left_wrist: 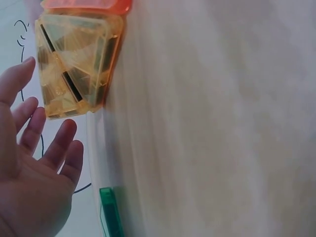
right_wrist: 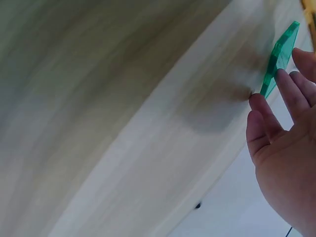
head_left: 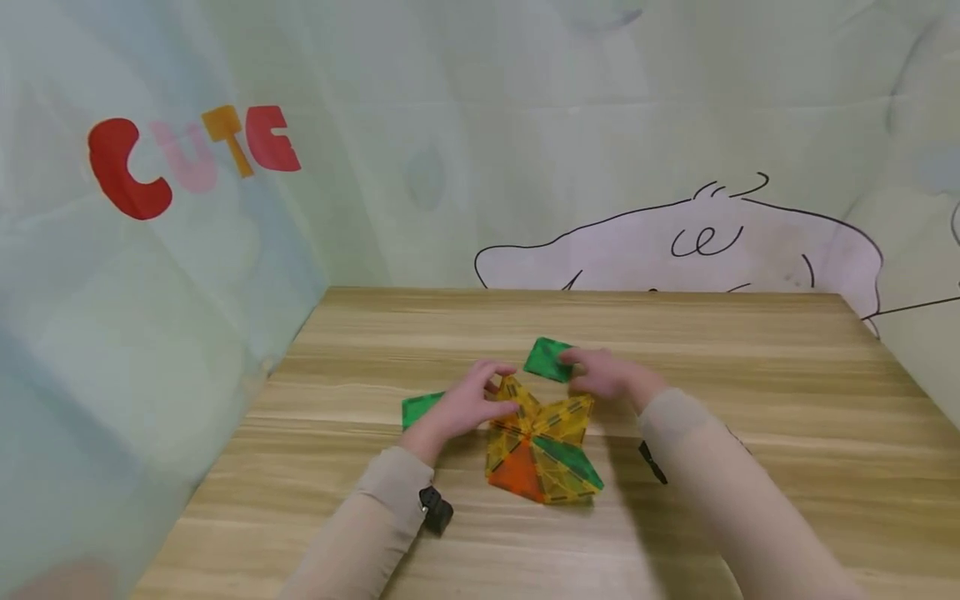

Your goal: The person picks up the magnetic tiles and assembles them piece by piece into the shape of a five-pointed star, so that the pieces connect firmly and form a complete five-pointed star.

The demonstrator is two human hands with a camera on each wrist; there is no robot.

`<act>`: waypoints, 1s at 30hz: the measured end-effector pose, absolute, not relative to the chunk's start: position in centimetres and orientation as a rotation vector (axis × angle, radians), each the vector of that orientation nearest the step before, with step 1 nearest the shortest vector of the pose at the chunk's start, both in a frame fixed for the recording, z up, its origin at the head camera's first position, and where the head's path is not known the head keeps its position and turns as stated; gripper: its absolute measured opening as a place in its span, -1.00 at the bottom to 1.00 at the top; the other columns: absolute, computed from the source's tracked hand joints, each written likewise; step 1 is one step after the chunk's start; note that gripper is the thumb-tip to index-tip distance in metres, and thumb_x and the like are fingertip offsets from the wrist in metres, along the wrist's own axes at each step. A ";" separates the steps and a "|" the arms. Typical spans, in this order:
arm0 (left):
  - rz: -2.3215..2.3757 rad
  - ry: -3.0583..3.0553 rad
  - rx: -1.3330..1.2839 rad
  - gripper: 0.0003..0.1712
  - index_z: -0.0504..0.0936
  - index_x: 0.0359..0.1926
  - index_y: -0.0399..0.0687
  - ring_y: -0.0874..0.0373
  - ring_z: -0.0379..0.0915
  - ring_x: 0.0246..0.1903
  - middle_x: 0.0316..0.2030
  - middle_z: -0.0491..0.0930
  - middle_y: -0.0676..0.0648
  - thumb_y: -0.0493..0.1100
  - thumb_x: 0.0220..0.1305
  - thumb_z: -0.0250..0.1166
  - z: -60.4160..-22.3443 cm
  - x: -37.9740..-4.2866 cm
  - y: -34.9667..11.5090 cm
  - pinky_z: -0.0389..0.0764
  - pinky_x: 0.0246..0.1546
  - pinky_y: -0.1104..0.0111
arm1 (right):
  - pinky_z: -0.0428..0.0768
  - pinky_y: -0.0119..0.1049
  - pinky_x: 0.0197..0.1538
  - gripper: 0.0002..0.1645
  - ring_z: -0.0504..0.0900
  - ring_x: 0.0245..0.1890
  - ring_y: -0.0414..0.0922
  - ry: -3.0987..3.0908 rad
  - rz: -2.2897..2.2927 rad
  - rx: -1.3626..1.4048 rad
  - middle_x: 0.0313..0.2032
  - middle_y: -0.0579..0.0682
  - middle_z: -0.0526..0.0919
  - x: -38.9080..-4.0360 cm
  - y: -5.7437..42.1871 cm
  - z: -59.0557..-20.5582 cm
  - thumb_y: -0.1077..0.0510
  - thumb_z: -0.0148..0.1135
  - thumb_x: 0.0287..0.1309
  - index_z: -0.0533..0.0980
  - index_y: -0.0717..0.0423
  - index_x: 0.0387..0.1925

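A star-shaped build of translucent magnetic tiles (head_left: 566, 479), mostly yellow with orange and green pieces, stands on the wooden table. My left hand (head_left: 468, 404) is at its left side, with the thumb over its edge and the fingers spread loosely. In the left wrist view, this hand (left_wrist: 39, 182) lies right beside a yellow side of the build (left_wrist: 81, 59). Farther back, my right hand (head_left: 607, 373) touches a green magnetic tile (head_left: 542, 358) with its fingertips. The right wrist view has this green tile (right_wrist: 284, 49) by the thumb and fairly straight fingers of the right hand (right_wrist: 291, 153).
Another green tile (head_left: 420, 408) lies left of the build, partly hidden by my left hand. The wooden table (head_left: 375, 333) meets a printed curtain (head_left: 420, 100) at its back and left. Dark wrist straps (head_left: 437, 510) sit on both sleeves.
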State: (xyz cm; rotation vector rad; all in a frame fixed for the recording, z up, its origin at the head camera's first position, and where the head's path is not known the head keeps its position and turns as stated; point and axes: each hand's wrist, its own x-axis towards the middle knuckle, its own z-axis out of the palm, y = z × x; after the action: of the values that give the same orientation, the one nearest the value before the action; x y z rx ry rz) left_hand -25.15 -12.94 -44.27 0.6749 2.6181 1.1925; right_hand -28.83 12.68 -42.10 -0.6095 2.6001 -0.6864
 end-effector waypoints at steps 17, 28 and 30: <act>1.197 2.631 0.672 -0.37 0.36 0.26 -0.08 0.02 0.34 0.01 0.14 0.32 -0.06 -0.06 0.19 0.31 -43.9 -25.1 -12.5 0.45 -0.05 0.15 | 0.32 0.12 0.15 -0.43 0.38 0.14 0.24 2.742 -0.743 -0.731 0.15 0.29 0.42 -24.2 21.7 -43.2 0.17 0.17 0.19 0.32 0.37 0.18; 1.148 2.687 0.729 -0.39 0.39 0.24 -0.12 -0.07 0.26 0.13 0.16 0.36 -0.09 -0.06 0.20 0.31 -43.4 -25.0 -11.8 0.35 0.09 0.06 | 0.44 0.02 0.03 -0.42 0.50 0.01 0.10 2.738 -0.827 -0.694 0.11 0.18 0.47 -19.8 23.8 -43.7 0.06 0.22 0.17 0.37 0.27 0.16; 1.141 2.699 0.758 -0.39 0.39 0.24 -0.13 -0.07 0.26 0.14 0.16 0.37 -0.09 -0.06 0.20 0.31 -43.3 -25.0 -11.6 0.33 0.10 0.06 | 0.47 -0.06 -0.02 -0.42 0.51 -0.04 0.04 2.721 -0.865 -0.676 0.10 0.14 0.48 -19.0 24.0 -43.9 0.03 0.22 0.18 0.38 0.23 0.16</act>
State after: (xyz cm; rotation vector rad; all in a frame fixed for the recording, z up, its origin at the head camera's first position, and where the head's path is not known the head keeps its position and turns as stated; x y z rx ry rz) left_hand -24.95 -11.56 -43.26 0.7584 2.6988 1.1407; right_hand -19.01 24.04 -43.86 -0.6760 2.7211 -0.8647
